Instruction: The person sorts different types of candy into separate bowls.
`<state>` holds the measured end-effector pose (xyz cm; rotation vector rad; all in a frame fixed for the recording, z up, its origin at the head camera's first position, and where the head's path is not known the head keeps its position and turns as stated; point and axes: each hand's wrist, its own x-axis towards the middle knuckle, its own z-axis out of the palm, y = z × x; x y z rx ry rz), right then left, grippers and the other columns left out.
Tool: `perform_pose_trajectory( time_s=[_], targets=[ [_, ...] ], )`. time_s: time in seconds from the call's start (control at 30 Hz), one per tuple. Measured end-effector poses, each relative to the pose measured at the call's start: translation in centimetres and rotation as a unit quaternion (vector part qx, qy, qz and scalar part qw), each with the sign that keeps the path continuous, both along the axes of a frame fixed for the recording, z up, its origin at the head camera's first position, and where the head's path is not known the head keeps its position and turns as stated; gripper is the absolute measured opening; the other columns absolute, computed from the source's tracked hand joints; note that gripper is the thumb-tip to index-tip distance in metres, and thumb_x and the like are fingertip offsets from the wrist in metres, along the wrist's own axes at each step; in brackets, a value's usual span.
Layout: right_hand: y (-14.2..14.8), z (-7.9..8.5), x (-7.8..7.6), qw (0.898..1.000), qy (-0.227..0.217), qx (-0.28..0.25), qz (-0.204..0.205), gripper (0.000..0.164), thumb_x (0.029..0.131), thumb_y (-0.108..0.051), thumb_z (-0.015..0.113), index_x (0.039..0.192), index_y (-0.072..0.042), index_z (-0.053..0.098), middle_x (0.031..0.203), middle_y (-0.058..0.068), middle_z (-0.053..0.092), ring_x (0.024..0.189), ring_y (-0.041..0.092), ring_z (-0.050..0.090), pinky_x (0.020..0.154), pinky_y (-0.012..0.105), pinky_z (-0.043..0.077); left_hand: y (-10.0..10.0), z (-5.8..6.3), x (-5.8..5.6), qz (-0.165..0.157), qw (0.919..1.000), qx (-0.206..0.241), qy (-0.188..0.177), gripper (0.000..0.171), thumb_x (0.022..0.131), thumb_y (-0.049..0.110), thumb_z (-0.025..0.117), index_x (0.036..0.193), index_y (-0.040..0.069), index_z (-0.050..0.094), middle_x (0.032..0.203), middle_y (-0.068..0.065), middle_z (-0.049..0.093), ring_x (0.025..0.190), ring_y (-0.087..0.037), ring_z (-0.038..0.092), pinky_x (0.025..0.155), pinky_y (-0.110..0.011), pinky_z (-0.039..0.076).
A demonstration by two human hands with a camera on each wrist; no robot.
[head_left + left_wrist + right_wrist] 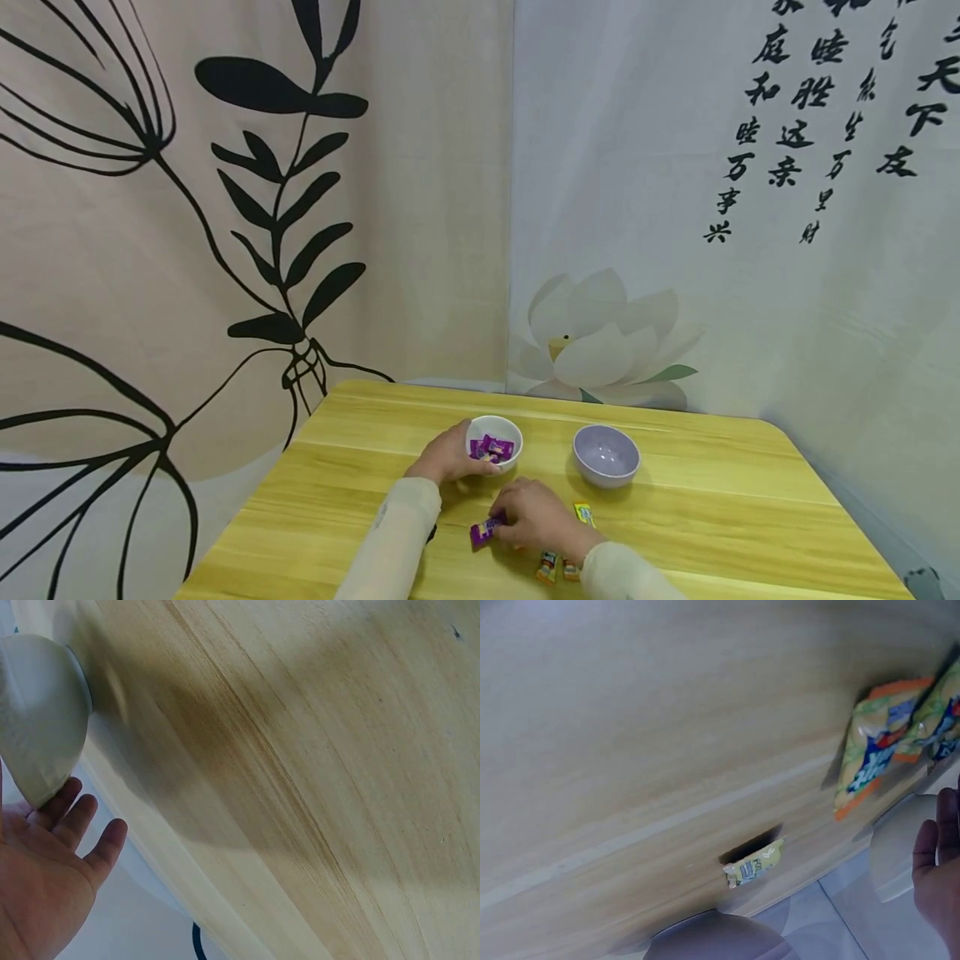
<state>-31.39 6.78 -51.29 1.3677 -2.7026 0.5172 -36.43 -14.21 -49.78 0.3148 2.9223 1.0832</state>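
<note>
My left hand (450, 457) grips a small white bowl (510, 425) by its side, thumb near the rim. Several purple wrapped candies (491, 448) lie inside it. In the left wrist view the bowl (45, 712) tilts over the table, with fingertips of the left hand (52, 862) against its wall. Nearer the front, my right hand (536, 517) pinches a purple candy wrapper (482, 533) close over the table. The right wrist view catches only part of the right hand (941, 877); its fingertips are out of that frame.
A lilac bowl (606, 456) stands right of the white one. By the right wrist lie a yellow packet (583, 513) and small orange-edged packets (547, 567), partly hidden by the sleeve. Behind the wooden table (720, 500) hangs a printed curtain (435, 208).
</note>
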Motion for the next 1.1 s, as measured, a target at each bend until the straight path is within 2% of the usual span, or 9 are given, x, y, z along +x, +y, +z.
perform_pose_trajectory(
  time_s=[0.23, 0.57, 0.73, 0.9, 1.0, 1.1],
  targets=[
    [0.7, 1.0, 0.1, 0.998, -0.029, -0.043, -0.022, 0.017, 0.086, -0.033, 0.075, 0.099, -0.023, 0.077, 0.097, -0.018, 0.066, 0.095, 0.004, 0.059, 0.088, 0.029, 0.050, 0.0, -0.2, -0.2, 0.003, 1.0000, -0.003, -0.003, 0.094, 0.067, 0.049, 0.090, 0.138, 0.005, 0.048, 0.121, -0.010, 0.062, 0.108, -0.028, 0.060, 0.097, -0.051, 0.048],
    [2.4, 2.7, -0.9, 0.986, -0.045, -0.140, -0.074, 0.014, 0.087, -0.028, 0.074, 0.099, -0.022, 0.077, 0.097, -0.015, 0.066, 0.094, 0.011, 0.061, 0.084, 0.034, 0.052, 0.0, 0.0, 0.0, -0.008, 0.9999, 0.007, -0.004, 0.091, 0.068, 0.043, 0.091, 0.138, 0.004, 0.049, 0.121, -0.012, 0.063, 0.107, -0.029, 0.060, 0.096, -0.053, 0.047],
    [2.6, 3.5, -1.6, 0.973, -0.050, -0.185, -0.128, 0.015, 0.088, -0.026, 0.074, 0.101, -0.018, 0.076, 0.097, -0.010, 0.065, 0.095, 0.017, 0.062, 0.082, 0.040, 0.053, 0.0, 0.1, 0.0, -0.015, 0.9999, 0.007, -0.006, 0.091, 0.070, 0.041, 0.090, 0.141, 0.004, 0.047, 0.123, -0.013, 0.062, 0.109, -0.031, 0.059, 0.097, -0.054, 0.046],
    [2.2, 4.0, -2.3, 0.953, -0.053, -0.224, -0.198, 0.014, 0.090, -0.024, 0.074, 0.100, -0.015, 0.076, 0.097, -0.007, 0.066, 0.092, 0.018, 0.063, 0.079, 0.039, 0.053, 0.1, 0.2, 0.2, -0.004, 0.9997, 0.019, -0.013, 0.093, 0.068, 0.045, 0.091, 0.140, 0.003, 0.047, 0.123, -0.012, 0.062, 0.107, -0.029, 0.060, 0.096, -0.054, 0.047],
    [2.0, 3.8, -2.9, 0.941, -0.043, -0.240, -0.233, 0.012, 0.090, -0.023, 0.074, 0.099, -0.015, 0.077, 0.097, -0.003, 0.068, 0.090, 0.021, 0.064, 0.077, 0.039, 0.053, 0.0, 0.1, 0.2, -0.006, 0.9997, 0.019, -0.012, 0.093, 0.068, 0.045, 0.090, 0.139, 0.004, 0.047, 0.123, -0.012, 0.062, 0.108, -0.029, 0.059, 0.097, -0.053, 0.047],
    [1.6, 3.5, -3.5, 0.936, -0.024, -0.243, -0.254, 0.013, 0.089, -0.022, 0.075, 0.097, -0.013, 0.077, 0.095, 0.000, 0.069, 0.088, 0.023, 0.065, 0.075, 0.040, 0.053, 0.0, 0.1, 0.2, -0.004, 0.9998, 0.018, -0.012, 0.093, 0.068, 0.046, 0.090, 0.139, 0.004, 0.048, 0.123, -0.011, 0.062, 0.108, -0.029, 0.059, 0.097, -0.053, 0.047]
  ],
)
